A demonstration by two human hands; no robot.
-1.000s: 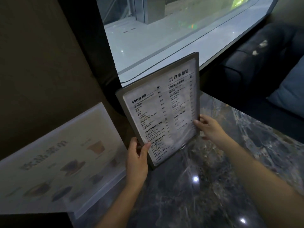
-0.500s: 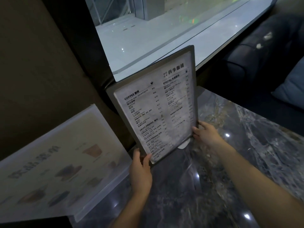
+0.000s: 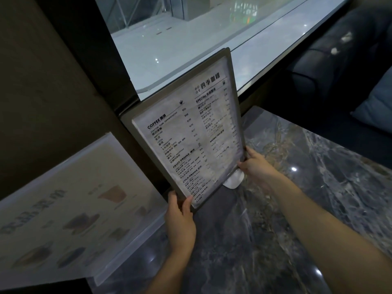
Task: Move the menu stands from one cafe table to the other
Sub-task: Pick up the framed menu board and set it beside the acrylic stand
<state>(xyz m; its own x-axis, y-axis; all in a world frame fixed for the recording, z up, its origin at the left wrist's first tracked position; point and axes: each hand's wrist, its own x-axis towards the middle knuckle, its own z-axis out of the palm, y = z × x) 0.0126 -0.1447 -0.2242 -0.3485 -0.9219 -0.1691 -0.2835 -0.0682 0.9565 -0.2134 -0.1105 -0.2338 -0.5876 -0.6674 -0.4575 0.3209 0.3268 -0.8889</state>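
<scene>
Framed menu stand (image 3: pixel 188 132) upright near the far left corner of the marble table (image 3: pixel 318 187), left hand (image 3: pixel 180 223) pinching its lower left corner, right hand (image 3: pixel 256 166) clasping its lower right edge, acrylic menu stand (image 3: pixel 70 209) just left, bare marble to the right

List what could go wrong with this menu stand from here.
1. The framed menu stand is tilted, and the left hand and right hand pinch only its lower corners; the tall top could tip.
2. Its white base sits near the glossy marble table; set down askew, it might slide or topple.
3. The acrylic picture menu stands close on the left and could be knocked.
</scene>
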